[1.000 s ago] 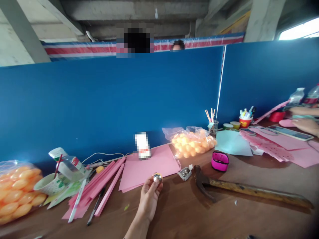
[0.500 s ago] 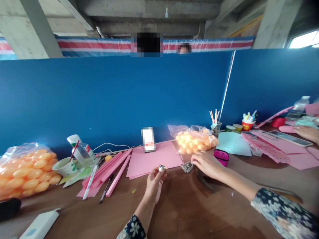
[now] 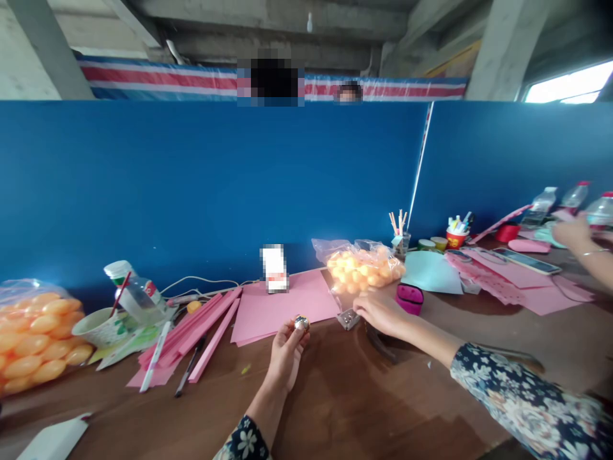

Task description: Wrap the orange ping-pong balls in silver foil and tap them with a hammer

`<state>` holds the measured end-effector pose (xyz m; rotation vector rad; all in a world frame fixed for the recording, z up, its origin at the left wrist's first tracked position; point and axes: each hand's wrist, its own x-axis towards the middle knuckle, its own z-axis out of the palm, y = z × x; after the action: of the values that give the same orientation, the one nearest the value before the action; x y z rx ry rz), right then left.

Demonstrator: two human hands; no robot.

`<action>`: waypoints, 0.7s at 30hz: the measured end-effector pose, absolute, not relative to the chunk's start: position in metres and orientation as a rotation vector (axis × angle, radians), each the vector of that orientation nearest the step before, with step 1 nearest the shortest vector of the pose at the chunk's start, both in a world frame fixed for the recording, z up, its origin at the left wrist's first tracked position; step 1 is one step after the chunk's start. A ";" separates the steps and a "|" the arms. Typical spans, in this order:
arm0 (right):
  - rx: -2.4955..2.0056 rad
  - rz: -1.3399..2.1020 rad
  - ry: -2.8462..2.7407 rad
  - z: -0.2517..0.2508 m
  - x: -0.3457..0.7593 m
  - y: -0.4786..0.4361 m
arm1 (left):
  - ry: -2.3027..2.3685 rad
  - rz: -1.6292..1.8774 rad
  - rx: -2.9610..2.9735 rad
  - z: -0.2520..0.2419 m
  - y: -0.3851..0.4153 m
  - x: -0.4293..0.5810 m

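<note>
My left hand (image 3: 286, 355) is raised above the brown table (image 3: 364, 409), its fingertips pinched on a small shiny silver ball (image 3: 301, 323). My right hand (image 3: 380, 311) reaches forward, palm down, to a small grey box of metal bits (image 3: 348, 317); its fingers curl at the box, and whether they grip anything is hidden. Just behind the box lies a clear bag of orange balls (image 3: 361, 267), and a pink tape case (image 3: 409, 298) sits beside my right hand. A pink paper sheet (image 3: 282, 306) lies behind my left hand.
A hammer (image 3: 383, 348) lies mostly hidden under my right forearm. At left: pink strips (image 3: 201, 332), pens, a tipped bottle (image 3: 134, 294), a paper cup and another bag of orange balls (image 3: 36, 332). A blue partition (image 3: 215, 191) backs the table. Another person's hand (image 3: 575, 233) works at far right.
My right hand came into view from the right, over the hammer, to the small grey box. My left hand kept hold of the silver ball. The view shifted slightly.
</note>
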<state>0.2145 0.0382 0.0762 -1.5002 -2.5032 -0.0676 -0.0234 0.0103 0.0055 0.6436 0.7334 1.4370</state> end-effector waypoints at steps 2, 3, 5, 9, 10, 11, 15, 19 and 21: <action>-1.492 -0.074 -2.538 0.073 0.207 0.042 | 0.733 1.442 0.645 0.005 0.010 -0.024; -1.490 -0.075 -2.556 0.072 0.204 0.043 | 0.733 1.446 0.642 0.005 0.010 -0.024; -1.492 -0.073 -2.592 0.069 0.197 0.047 | 0.740 1.453 0.631 0.006 0.010 -0.023; -1.524 -0.053 -2.647 0.063 0.191 0.054 | 0.767 1.460 0.602 0.006 0.011 -0.022; -1.539 -0.046 -2.655 0.062 0.190 0.055 | 0.777 1.465 0.591 0.005 0.012 -0.021; -1.556 -0.040 -2.660 0.061 0.190 0.056 | 0.785 1.470 0.580 0.004 0.014 -0.021; -1.638 0.003 -2.671 0.061 0.190 0.059 | 0.806 1.489 0.560 -0.001 0.018 -0.019; -1.699 0.052 -2.691 0.064 0.189 0.063 | 0.798 1.489 0.561 0.000 0.017 -0.020; -1.709 0.070 -2.705 0.066 0.188 0.066 | 0.774 1.476 0.577 0.002 0.016 -0.020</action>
<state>0.1879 0.0664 0.0656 -1.7086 -2.7046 0.0697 -0.0202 0.0157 0.0020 0.5769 0.7740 1.4755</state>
